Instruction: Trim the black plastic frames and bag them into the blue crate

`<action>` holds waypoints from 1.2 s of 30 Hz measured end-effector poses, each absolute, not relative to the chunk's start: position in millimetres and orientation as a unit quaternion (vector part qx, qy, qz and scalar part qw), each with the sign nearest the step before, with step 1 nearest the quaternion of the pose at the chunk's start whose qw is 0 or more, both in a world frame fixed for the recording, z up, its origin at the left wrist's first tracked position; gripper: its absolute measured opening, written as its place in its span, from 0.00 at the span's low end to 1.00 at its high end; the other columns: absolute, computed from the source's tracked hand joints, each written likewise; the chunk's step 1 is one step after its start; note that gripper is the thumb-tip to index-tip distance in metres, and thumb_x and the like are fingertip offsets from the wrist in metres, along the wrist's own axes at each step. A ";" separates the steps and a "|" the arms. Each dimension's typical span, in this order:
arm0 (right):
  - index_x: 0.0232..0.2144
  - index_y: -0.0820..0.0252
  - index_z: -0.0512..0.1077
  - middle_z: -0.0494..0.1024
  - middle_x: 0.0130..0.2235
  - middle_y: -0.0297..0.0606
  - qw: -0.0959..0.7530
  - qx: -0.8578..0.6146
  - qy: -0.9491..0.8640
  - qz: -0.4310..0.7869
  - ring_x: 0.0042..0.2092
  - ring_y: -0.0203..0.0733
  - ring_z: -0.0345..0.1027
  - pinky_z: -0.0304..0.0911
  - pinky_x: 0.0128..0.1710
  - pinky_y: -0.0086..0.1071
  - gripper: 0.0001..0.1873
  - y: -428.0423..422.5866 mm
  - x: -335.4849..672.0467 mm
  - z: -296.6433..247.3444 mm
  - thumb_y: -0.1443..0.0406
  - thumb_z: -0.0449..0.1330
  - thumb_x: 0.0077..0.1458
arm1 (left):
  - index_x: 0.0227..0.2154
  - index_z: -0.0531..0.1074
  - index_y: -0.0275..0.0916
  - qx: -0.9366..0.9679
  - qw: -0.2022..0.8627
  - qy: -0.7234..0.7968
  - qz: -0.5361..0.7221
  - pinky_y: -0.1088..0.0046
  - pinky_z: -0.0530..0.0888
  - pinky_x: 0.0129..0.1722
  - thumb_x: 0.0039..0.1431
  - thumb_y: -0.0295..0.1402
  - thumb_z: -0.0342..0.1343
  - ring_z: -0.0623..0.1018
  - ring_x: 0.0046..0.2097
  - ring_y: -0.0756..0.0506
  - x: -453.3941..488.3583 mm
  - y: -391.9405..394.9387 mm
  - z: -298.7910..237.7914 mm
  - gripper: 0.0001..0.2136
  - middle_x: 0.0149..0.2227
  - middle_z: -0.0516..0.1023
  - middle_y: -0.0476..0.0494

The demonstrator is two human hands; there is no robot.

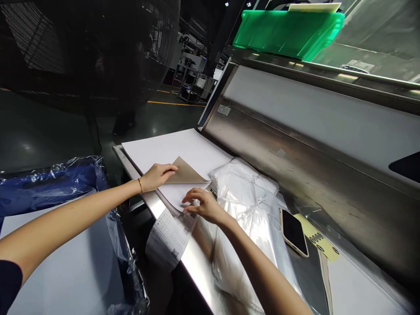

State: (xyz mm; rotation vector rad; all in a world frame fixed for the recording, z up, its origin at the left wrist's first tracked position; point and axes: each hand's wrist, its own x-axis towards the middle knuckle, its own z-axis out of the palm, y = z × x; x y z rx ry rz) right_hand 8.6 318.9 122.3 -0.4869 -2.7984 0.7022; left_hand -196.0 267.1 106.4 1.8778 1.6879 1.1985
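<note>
Head view, and the left hand [158,175] has the top sheet [185,173] by its near corner. Its fingers are closed on it and the corner is peeled back to show a brown underside. The right hand [204,205] lies spread, fingertips pressing the stack of white sheets [170,148] at the steel bench [197,258] edge. A printed slip [169,236] droops over that edge. Just right, clear plastic bags [249,197]; beyond them a phone [294,232] beside a yellow tag [320,241].
</note>
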 end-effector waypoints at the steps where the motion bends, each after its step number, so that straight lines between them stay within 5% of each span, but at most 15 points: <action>1: 0.30 0.63 0.68 0.71 0.34 0.35 0.090 -0.165 -0.952 0.241 0.35 0.36 0.66 0.63 0.37 0.36 0.11 320.5 7.6 118.9 0.60 0.54 0.54 | 0.38 0.68 0.36 0.662 0.172 0.596 0.421 0.65 0.71 0.37 0.57 0.35 0.48 0.74 0.36 0.48 -196.4 267.1 106.2 0.10 0.36 0.73 0.46; 13: 0.31 0.64 0.68 0.71 0.32 0.33 0.025 -0.152 -0.944 0.291 0.31 0.33 0.67 0.65 0.31 0.32 0.10 334.6 -2.6 115.0 0.61 0.54 0.54 | 0.37 0.68 0.35 0.673 0.172 0.592 0.409 0.67 0.72 0.35 0.57 0.35 0.48 0.74 0.35 0.49 -198.9 268.3 107.8 0.10 0.35 0.73 0.46; 21: 0.32 0.63 0.67 0.71 0.34 0.35 0.282 -0.292 -0.895 0.185 0.35 0.35 0.66 0.63 0.35 0.35 0.10 326.8 -15.1 130.6 0.62 0.51 0.56 | 0.41 0.66 0.36 0.738 0.148 0.508 0.419 0.65 0.71 0.37 0.58 0.35 0.46 0.73 0.36 0.48 -192.4 257.3 104.3 0.11 0.37 0.72 0.45; 25: 0.33 0.63 0.67 0.70 0.35 0.35 0.332 -0.302 -0.879 0.163 0.34 0.35 0.65 0.63 0.34 0.34 0.10 322.2 -12.4 132.4 0.62 0.51 0.56 | 0.39 0.67 0.35 0.759 0.155 0.486 0.404 0.63 0.71 0.38 0.55 0.36 0.50 0.73 0.38 0.47 -190.8 256.8 105.4 0.12 0.37 0.72 0.45; 29: 0.32 0.63 0.67 0.70 0.35 0.35 0.261 -0.228 -0.919 0.186 0.36 0.36 0.65 0.63 0.36 0.35 0.10 313.5 3.6 126.5 0.60 0.52 0.55 | 0.42 0.65 0.35 0.724 0.151 0.518 0.430 0.66 0.72 0.35 0.57 0.35 0.47 0.74 0.33 0.49 -191.7 262.7 99.9 0.12 0.36 0.73 0.45; 36: 0.34 0.62 0.68 0.70 0.38 0.37 0.066 -0.159 -0.957 0.234 0.40 0.38 0.65 0.62 0.40 0.39 0.11 320.6 6.5 114.9 0.60 0.54 0.53 | 0.50 0.59 0.39 0.724 0.169 0.497 0.447 0.53 0.64 0.49 0.58 0.33 0.46 0.66 0.52 0.41 -192.2 265.4 102.6 0.17 0.53 0.64 0.40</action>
